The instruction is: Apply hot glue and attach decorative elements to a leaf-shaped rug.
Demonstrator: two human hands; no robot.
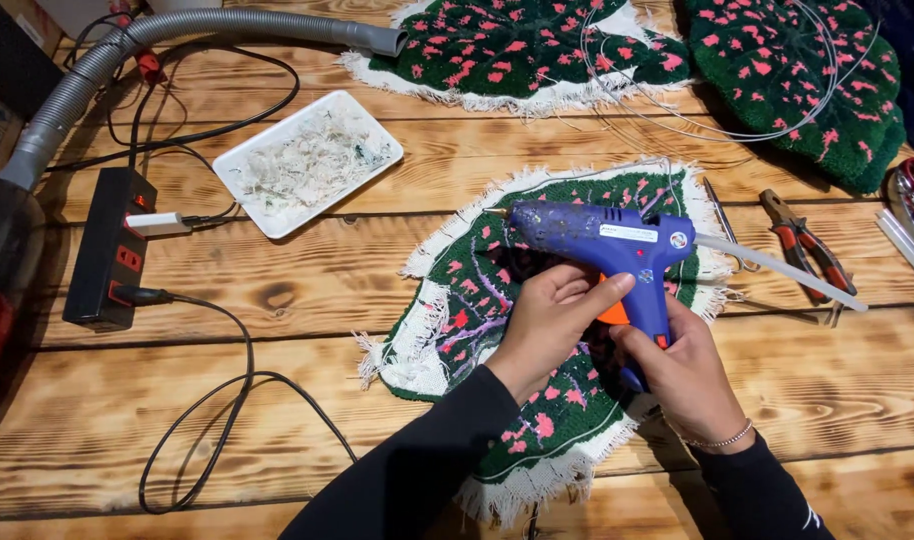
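Item: black power strip (110, 250) lying at nine o'clock. White tray (309, 160) sitting at eleven. I am curling my left hand (549, 325) and right hand (685, 372) fingers around the blue glue gun (599, 243), centre, over the green tufted rug (477, 290). Pliers (805, 245) resting at three.

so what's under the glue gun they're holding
A green tufted rug piece with pink spots and a frayed white edge lies under the glue gun on the wooden table. Both hands and the gun hide its middle.
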